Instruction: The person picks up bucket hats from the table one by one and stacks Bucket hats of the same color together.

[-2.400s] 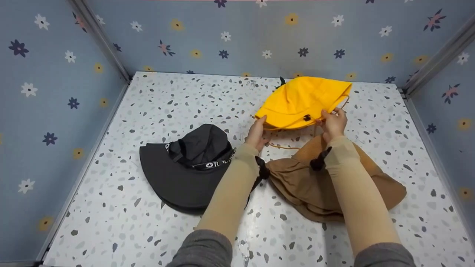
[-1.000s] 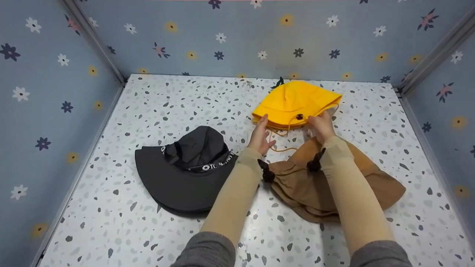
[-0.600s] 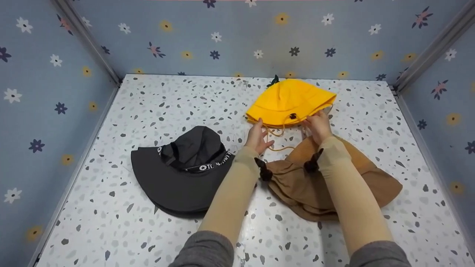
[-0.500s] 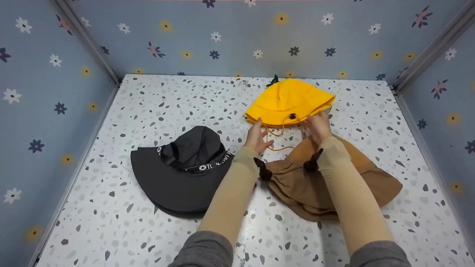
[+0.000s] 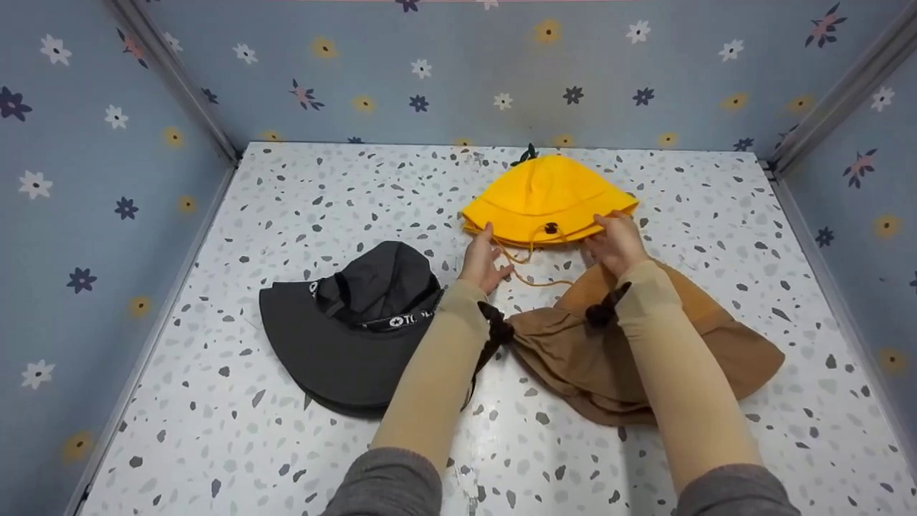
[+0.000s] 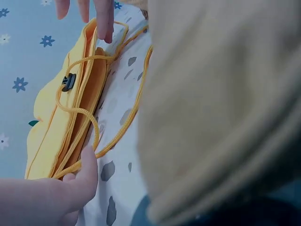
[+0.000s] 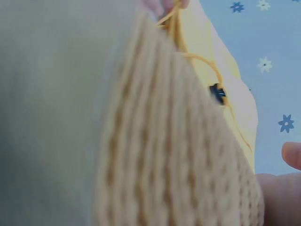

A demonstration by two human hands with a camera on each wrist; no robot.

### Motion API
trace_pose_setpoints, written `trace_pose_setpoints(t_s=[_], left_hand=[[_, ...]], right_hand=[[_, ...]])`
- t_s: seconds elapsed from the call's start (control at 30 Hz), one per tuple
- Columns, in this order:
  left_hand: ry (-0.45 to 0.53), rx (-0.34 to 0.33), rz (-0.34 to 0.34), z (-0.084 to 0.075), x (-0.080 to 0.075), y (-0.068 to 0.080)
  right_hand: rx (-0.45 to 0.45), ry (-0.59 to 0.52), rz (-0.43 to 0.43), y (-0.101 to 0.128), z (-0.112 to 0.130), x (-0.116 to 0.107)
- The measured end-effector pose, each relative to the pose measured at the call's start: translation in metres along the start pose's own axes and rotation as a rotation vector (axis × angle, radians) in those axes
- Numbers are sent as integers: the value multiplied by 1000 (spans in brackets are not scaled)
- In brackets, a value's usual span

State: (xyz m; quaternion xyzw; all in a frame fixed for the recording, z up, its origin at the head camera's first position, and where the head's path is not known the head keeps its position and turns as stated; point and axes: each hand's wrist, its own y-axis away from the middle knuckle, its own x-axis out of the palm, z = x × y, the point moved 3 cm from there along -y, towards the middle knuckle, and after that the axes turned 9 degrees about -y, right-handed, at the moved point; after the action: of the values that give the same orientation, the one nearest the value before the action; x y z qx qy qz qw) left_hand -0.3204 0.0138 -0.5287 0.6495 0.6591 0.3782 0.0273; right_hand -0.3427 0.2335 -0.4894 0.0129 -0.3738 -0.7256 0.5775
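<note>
A yellow bucket hat (image 5: 548,190) with a black cord stopper and a small green leaf lies near the back wall, its brim toward me. My left hand (image 5: 481,261) holds the brim's left end, thumb on top and the other fingers lower down. At the right end, my right hand (image 5: 617,240) has a digit over the brim and the rest below it. The orange cord (image 6: 129,117) hangs in loops from the brim onto the table in the left wrist view. A sleeve fills much of the right wrist view, where the yellow hat (image 7: 237,80) shows only partly.
A black wide-brimmed hat (image 5: 344,358) lies at the left, partly behind my left forearm. Under my right forearm lies a brown hat (image 5: 584,358). Flower-patterned panels (image 5: 458,72) enclose the speckled white tabletop (image 5: 322,186) at the back and sides.
Earlier the yellow hat was tilted, with its right side higher. It now sits lower and more level, shifted left, and both hands have stayed at its brim. The black and brown hats stay put.
</note>
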Motion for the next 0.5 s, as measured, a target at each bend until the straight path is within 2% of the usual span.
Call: trace_pose_setpoints(t_s=[0.17, 0.3, 0.5], left_hand=[[-42, 69, -36, -7, -5, 2], [-70, 130, -62, -11, -8, 2], [-34, 165, -125, -14, -13, 5]], right_hand=[[76, -111, 6, 4, -7, 4], [107, -159, 13, 4, -15, 10], [169, -275, -1, 4, -28, 20]])
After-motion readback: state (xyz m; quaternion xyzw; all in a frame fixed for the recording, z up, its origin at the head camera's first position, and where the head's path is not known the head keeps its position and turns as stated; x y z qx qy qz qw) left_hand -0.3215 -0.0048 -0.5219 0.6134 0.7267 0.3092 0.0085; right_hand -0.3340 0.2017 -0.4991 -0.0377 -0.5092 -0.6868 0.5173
